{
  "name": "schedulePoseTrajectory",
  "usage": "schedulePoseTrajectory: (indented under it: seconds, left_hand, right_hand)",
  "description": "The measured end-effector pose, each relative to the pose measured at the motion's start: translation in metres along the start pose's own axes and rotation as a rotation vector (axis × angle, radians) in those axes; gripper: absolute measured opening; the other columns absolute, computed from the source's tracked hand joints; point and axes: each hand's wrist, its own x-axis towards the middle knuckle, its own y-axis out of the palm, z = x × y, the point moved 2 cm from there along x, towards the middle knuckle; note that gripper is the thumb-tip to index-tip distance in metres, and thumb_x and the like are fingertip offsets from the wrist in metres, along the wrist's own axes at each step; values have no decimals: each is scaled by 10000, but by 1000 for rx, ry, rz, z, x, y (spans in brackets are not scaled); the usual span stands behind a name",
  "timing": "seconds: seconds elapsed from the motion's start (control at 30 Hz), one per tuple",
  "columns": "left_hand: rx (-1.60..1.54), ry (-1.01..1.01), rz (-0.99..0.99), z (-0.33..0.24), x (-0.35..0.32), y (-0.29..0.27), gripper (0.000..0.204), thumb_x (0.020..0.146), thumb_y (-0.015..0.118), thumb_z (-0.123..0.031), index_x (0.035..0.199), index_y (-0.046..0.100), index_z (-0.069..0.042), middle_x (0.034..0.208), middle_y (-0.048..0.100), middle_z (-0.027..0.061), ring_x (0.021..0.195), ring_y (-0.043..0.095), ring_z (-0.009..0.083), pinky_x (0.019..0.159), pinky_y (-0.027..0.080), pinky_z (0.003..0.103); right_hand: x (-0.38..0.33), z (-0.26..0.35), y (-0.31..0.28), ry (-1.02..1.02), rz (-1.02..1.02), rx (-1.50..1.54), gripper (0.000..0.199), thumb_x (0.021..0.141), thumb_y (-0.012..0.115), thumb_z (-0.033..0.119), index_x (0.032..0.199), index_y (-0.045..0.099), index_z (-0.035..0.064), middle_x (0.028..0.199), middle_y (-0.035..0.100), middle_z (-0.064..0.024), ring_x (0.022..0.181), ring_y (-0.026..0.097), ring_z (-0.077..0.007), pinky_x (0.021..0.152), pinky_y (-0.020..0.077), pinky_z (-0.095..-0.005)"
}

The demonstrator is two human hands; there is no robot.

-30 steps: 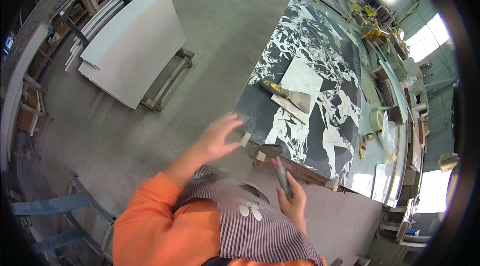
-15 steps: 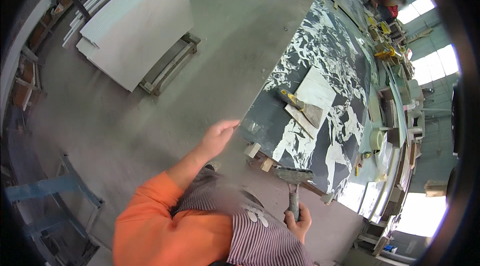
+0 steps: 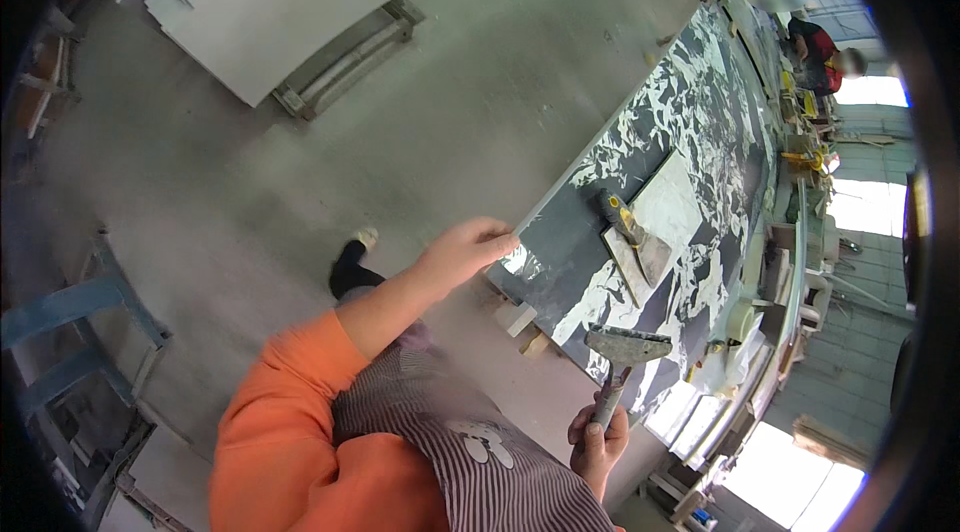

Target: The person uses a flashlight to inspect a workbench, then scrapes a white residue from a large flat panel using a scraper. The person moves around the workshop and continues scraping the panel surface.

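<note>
1. The right hand (image 3: 598, 437) is wrapped tight around the handle of a wide-bladed scraper (image 3: 622, 352), blade uppermost and level, held just off the near end of the black-and-white marble slab (image 3: 700, 112); the blade is crusted grey
2. The left hand (image 3: 462, 250) reaches out with fingers loosely curled, fingertips at the slab's near corner; whether they pinch the edge or only touch it I cannot tell
3. The scraper looks light and stiff, a thin metal blade on a slim handle; the handle is the place to hold it, as it is held now, low down; the blade edge looks sharp enough to mark a polished face
4. The slab looks heavy, rigid and smooth, likely brittle at its corners; it rests on small pale blocks (image 3: 522, 320) showing under the near end
5. On the slab lie a pale square tile (image 3: 672, 207) and a second trowel (image 3: 630, 237) with a yellow-marked handle, its blade partly over the tile's corner
6. The slab's long left edge runs beside open concrete floor (image 3: 400, 132), which gives free room on that side; the right side is crowded by a workbench (image 3: 790, 262) laden with tools; a white panel on a low frame (image 3: 290, 2) stands well apart across the floor
</note>
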Motion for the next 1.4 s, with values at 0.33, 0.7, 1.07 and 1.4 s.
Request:
schedulePoseTrajectory:
  seconds: [0.33,0.7,1.07,1.4]
  left_hand:
    - [-184,-14,233,-29,66,4,321,901,670,-147,1158,618,38,1000,671,67,905,623,122,808,505,266]
    - [164,0,352,-24,18,-27,256,830,671,-159,1044,670,-18,966,659,174,868,654,305,776,515,384]
    - [-69,156,403,-24,74,-21,473,866,540,-2,1337,526,-41,1241,575,134,1006,597,174,879,495,307]
    - [-164,-19,438,-32,86,-13,574,823,478,49,1391,480,-31,1289,528,142,1045,575,189,921,470,292]
  right_hand:
    - [19,39,81,13,-260,21,553,894,692,313,1252,482,-53,761,547,-66,544,469,-110,442,365,-232]
    - [42,76,162,157,-378,-65,568,830,757,375,1183,530,-8,759,592,-85,569,516,-127,479,386,-237]
    - [49,90,191,199,-478,-80,536,835,757,351,1133,521,-27,764,595,-95,567,518,-134,473,412,-252]
    - [46,95,199,189,-523,-114,526,833,754,353,1109,515,-26,742,579,-105,549,510,-138,453,398,-241]
